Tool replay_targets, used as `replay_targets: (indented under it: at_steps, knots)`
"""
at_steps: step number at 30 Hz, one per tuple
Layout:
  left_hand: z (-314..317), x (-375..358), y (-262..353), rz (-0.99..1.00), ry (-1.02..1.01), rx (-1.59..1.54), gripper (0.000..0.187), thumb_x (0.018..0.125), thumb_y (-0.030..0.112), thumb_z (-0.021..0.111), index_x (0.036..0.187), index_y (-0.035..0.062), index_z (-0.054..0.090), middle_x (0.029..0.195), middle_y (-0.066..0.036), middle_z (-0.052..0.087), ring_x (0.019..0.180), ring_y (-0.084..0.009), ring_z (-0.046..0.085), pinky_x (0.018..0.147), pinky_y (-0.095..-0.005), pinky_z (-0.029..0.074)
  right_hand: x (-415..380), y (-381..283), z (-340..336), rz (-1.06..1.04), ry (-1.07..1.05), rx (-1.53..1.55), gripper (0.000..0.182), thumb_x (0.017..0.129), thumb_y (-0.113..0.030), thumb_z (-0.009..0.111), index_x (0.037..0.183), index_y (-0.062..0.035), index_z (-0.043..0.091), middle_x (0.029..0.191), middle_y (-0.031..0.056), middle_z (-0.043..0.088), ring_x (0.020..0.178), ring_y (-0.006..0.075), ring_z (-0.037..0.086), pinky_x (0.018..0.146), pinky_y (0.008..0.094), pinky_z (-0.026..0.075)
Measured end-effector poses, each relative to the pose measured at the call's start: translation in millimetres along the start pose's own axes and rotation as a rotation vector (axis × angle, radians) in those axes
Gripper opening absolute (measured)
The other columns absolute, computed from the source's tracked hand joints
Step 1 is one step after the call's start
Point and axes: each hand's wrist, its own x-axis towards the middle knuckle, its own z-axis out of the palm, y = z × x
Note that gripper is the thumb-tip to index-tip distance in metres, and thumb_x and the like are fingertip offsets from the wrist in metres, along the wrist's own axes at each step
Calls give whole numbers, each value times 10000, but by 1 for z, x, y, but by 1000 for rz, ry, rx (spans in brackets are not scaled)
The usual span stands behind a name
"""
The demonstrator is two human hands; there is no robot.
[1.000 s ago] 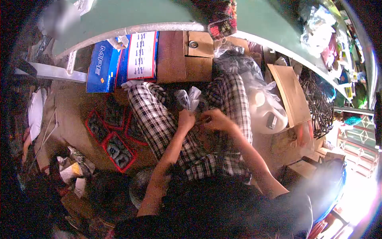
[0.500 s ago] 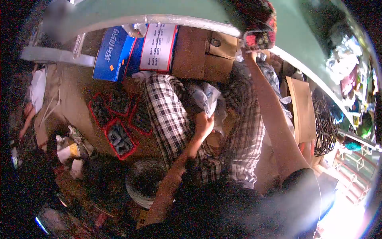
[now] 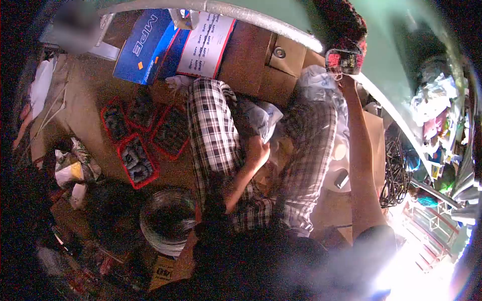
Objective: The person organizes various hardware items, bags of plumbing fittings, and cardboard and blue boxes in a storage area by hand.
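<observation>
The green desk (image 3: 394,37) is up top, over the floor (image 3: 83,115). A brown box (image 3: 243,60) is by the desk's near edge. Four red-edged packs (image 3: 138,160) lie left of the legs (image 3: 213,125). A red and black cloth (image 3: 345,59) is at that edge, with the right hand (image 3: 346,81) by it, its grip hidden. The bag (image 3: 263,118) is between the legs, pinched in the left hand (image 3: 258,150). The hands are apart. What is done or left does not show

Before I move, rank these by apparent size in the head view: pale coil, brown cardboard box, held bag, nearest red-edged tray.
1. Brown cardboard box
2. Pale coil
3. Red-edged tray and bag in the left hand: too alike to rank
</observation>
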Motion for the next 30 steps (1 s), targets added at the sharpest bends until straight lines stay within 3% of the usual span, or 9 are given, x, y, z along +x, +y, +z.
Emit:
replay_targets:
  at_steps: [2, 5, 7, 9, 16, 23, 24, 28, 30]
  knots:
    - [3, 6, 2, -144, -82, -118, 253, 773, 186, 600, 747, -38, 485, 593, -194, 518, 615, -362, 567, 556, -434, 433, -31, 3, -25, -59, -58, -139, 258, 785, -302, 559, 921, -85, 589, 905, 99, 591, 884, 264, 554, 754, 370, 455]
    - [-3, 7, 12, -107, -66, -146, 241, 764, 167, 605, 738, -49, 502, 624, -218, 527, 643, -375, 572, 574, -451, 438, -86, 7, -30, -129, -89, -162, 237, 800, -276, 558, 923, -75, 582, 905, 95, 586, 889, 258, 547, 760, 367, 451]
    - [9, 7, -9, 36, -55, -39, 214, 740, 140, 608, 741, -58, 527, 668, -245, 545, 666, -394, 570, 592, -469, 436, -116, 12, 0, -186, 16, 117, 227, 793, -234, 583, 916, -43, 572, 856, 112, 578, 814, 249, 549, 722, 342, 455]
    - [-1, 5, -2, 123, -14, 52, 191, 720, 116, 605, 744, -63, 544, 702, -262, 559, 683, -409, 566, 604, -482, 432, -124, 56, 65, 3, 6, 557, 263, 845, -285, 517, 873, -32, 581, 872, 98, 597, 832, 184, 568, 734, 314, 473]
    - [-1, 7, -6, 35, -75, -24, 199, 691, 84, 608, 770, -85, 540, 768, -302, 529, 758, -450, 527, 697, -519, 401, -76, 55, 75, 166, -19, 640, 215, 831, -223, 533, 953, -49, 566, 758, 43, 538, 667, 142, 507, 577, 287, 417]
    - [3, 5, -11, 18, -48, 149, 228, 707, 154, 623, 814, -36, 558, 781, -247, 569, 746, -417, 554, 657, -475, 439, -27, 134, 115, -140, -57, 908, 235, 817, -161, 550, 1033, -67, 551, 644, -12, 478, 503, 99, 446, 420, 260, 362]
    - [5, 5, -15, 30, -40, 155, 235, 706, 160, 626, 818, -35, 557, 781, -248, 568, 751, -415, 553, 664, -472, 439, -25, 141, 116, -163, -81, 1000, 244, 815, -152, 552, 1045, -69, 549, 628, -20, 470, 480, 93, 437, 397, 256, 354]
    - [7, 5, -15, 68, -51, 203, 274, 703, 184, 634, 835, -40, 551, 807, -257, 562, 789, -407, 549, 691, -464, 437, -32, 95, 75, 308, -283, 2031, 141, 831, -144, 536, 951, -73, 558, 608, -25, 442, 460, 96, 418, 398, 229, 343]
    - [8, 6, -14, 44, -84, 240, 295, 701, 186, 632, 856, -46, 537, 826, -263, 558, 803, -394, 552, 698, -467, 438, -30, 94, 66, 330, -226, 2019, 167, 828, -197, 540, 906, -55, 578, 643, 13, 501, 522, 128, 455, 436, 255, 367]
